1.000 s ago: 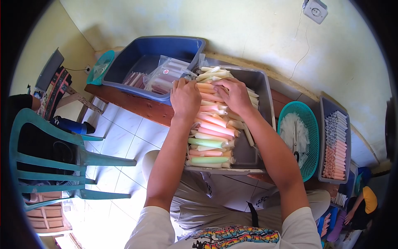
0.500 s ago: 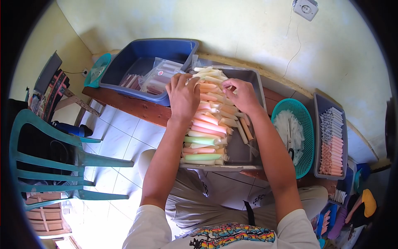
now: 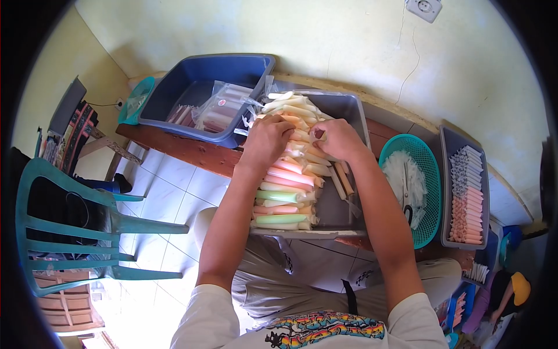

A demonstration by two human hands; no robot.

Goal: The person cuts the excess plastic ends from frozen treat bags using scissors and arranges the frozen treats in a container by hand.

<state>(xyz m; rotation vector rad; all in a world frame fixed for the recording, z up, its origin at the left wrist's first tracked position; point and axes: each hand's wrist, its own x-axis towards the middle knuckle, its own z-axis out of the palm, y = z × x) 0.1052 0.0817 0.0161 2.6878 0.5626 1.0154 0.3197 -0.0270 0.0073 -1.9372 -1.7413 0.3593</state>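
At the centre of the frame, the wrapped sticks [image 3: 289, 176] lie in the grey tray [image 3: 336, 216]; the lower ones look already in order, the upper ones not yet. The left hand [image 3: 267, 138] and right hand [image 3: 342, 139] curl at these; whether they grip, I cannot tell

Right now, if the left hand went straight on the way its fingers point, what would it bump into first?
The left hand would probably meet the tubes in the tray first; they lie right under or against it, depth being unclear.
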